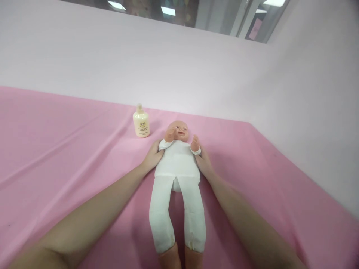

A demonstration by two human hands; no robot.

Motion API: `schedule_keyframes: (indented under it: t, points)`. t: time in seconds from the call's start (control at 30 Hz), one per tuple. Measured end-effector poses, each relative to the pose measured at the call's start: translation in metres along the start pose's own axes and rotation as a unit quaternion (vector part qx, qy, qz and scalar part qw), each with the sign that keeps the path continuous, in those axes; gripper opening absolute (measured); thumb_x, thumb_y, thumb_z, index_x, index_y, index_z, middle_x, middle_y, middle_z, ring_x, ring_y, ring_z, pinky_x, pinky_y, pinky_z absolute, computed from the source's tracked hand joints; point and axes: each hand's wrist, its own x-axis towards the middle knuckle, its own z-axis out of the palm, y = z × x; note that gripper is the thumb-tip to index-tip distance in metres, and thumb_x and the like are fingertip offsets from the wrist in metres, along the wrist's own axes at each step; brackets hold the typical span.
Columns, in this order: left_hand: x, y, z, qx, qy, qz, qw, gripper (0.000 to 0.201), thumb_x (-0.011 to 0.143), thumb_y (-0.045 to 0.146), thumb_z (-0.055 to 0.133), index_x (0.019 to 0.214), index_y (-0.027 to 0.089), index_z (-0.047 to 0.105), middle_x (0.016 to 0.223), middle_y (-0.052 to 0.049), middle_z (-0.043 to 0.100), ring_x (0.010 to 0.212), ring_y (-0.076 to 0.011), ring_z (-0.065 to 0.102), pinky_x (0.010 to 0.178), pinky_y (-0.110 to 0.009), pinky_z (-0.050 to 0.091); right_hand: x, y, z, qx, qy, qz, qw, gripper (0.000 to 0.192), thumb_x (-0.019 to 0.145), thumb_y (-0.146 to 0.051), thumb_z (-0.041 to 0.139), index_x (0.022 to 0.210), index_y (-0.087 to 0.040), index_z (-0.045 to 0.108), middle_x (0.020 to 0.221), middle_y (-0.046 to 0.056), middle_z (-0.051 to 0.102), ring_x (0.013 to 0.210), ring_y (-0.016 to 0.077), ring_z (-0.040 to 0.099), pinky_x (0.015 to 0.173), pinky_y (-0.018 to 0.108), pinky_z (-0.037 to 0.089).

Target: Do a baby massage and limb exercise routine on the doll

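Between both hands' grip, doll (177, 164) supine

The cream bottle (141, 121) standing just beside the doll's (177, 175) head carries a label with a small emblem and lines of print, all too small to read.

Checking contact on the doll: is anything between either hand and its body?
Nothing visible. The left hand and the right hand press directly against the sides of the doll. The bottle stands apart, beyond the doll's head on the pink cloth.
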Motion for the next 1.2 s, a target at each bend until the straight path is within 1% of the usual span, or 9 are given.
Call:
schedule_keyframes:
  t: [0.13,0.33,0.6,0.87,1.1,1.2]
  points:
    - [0.0003,0.0001,-0.0005,0.000,0.001,0.005,1.000,0.044,0.088,0.015,0.056,0.131,0.018,0.060,0.131,-0.010,0.069,0.124,-0.0278,0.062,0.110,-0.044,0.048,0.0009,0.0030,-0.0002,-0.007,0.004,-0.001,1.000,0.052,0.088,-0.034,0.060,0.140,-0.026,0.061,0.140,0.009,0.070,0.141,0.0300,0.057,0.122,0.051,0.044]
    - [0.0006,-0.0001,-0.0005,0.000,-0.003,0.001,1.000,0.042,0.088,0.016,0.056,0.130,0.017,0.060,0.131,-0.012,0.068,0.123,-0.0292,0.063,0.109,-0.046,0.049,0.0008,0.0014,0.0000,0.000,0.002,0.016,1.000,0.053,0.088,-0.032,0.059,0.140,-0.024,0.060,0.142,0.010,0.069,0.140,0.0303,0.058,0.120,0.050,0.045]
    - [0.0009,-0.0017,-0.0001,0.000,-0.004,0.001,1.000,0.046,0.088,0.016,0.055,0.134,0.016,0.058,0.134,-0.013,0.067,0.126,-0.0300,0.062,0.112,-0.048,0.047,0.0019,0.0051,-0.0001,-0.005,0.007,0.006,1.000,0.053,0.088,-0.030,0.059,0.140,-0.025,0.060,0.144,0.010,0.068,0.139,0.0296,0.059,0.121,0.051,0.045]
    - [-0.0001,0.0021,-0.0007,-0.001,-0.002,-0.001,1.000,0.043,0.087,0.015,0.056,0.131,0.017,0.060,0.131,-0.011,0.069,0.124,-0.0292,0.063,0.110,-0.046,0.049,0.0006,-0.0004,-0.0004,-0.006,-0.002,-0.009,1.000,0.049,0.090,-0.034,0.059,0.139,-0.025,0.061,0.140,0.010,0.070,0.141,0.0293,0.058,0.122,0.051,0.043]
    - [0.0005,0.0004,0.0003,-0.002,-0.003,-0.003,1.000,0.043,0.089,0.017,0.056,0.132,0.016,0.058,0.133,-0.013,0.068,0.126,-0.0295,0.062,0.112,-0.047,0.048,0.0007,-0.0001,-0.0004,-0.011,0.002,0.000,1.000,0.053,0.089,-0.032,0.059,0.141,-0.026,0.060,0.141,0.009,0.070,0.141,0.0294,0.058,0.122,0.052,0.043]
    - [0.0003,0.0006,0.0004,-0.005,-0.002,-0.002,1.000,0.042,0.089,0.017,0.057,0.131,0.017,0.059,0.131,-0.012,0.068,0.124,-0.0288,0.063,0.111,-0.046,0.048,-0.0001,-0.0022,-0.0003,-0.006,0.005,0.001,1.000,0.056,0.088,-0.031,0.059,0.144,-0.025,0.058,0.146,0.009,0.066,0.142,0.0290,0.057,0.123,0.050,0.042]
